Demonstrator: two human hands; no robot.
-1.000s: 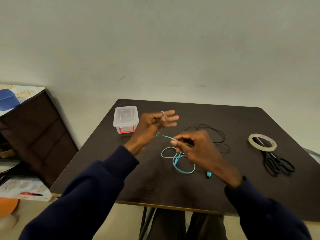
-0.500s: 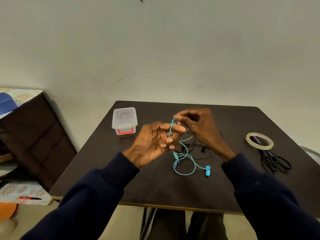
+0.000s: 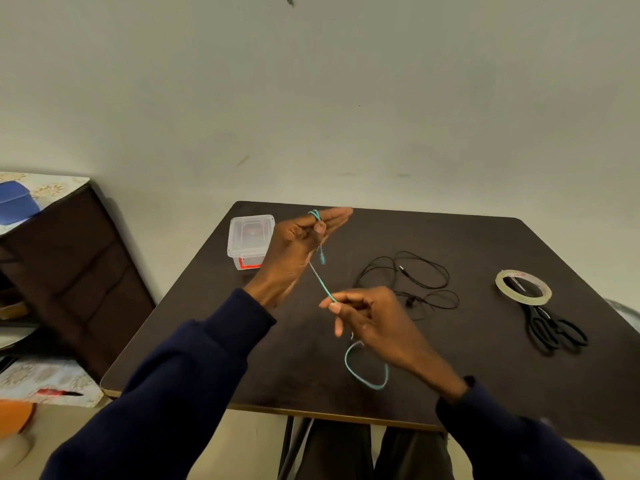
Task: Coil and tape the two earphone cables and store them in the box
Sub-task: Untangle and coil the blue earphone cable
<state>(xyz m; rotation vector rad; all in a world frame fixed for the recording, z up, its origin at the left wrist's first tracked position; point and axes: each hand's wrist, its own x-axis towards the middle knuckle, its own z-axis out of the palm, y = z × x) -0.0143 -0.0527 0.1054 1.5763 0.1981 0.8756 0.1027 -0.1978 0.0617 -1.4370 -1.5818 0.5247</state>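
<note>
My left hand [image 3: 294, 251] is raised over the dark table [image 3: 467, 382], fingers held straight. The teal earphone cable [image 3: 322, 286] is looped round those fingers, and the thumb pins it there. From the loops a taut stretch runs down to my right hand [image 3: 377, 320], which pinches it between thumb and forefinger. The rest of the cable hangs below that hand in a loop on the table. The black earphone cable [image 3: 415, 271] lies loose and tangled beyond my right hand. The clear plastic box [image 3: 251, 237], lid on, red latch in front, stands at the table's far left.
A roll of clear tape [image 3: 523, 287] and black scissors [image 3: 554, 332] lie at the table's right side. A dark cabinet [image 3: 69, 271] stands left of the table, with clutter on the floor beside it. A pale wall rises behind.
My right hand has come back down and toward me from above the left fingers, drawing the teal cable taut. Another turn now sits on the left fingers, and less cable lies on the table.
</note>
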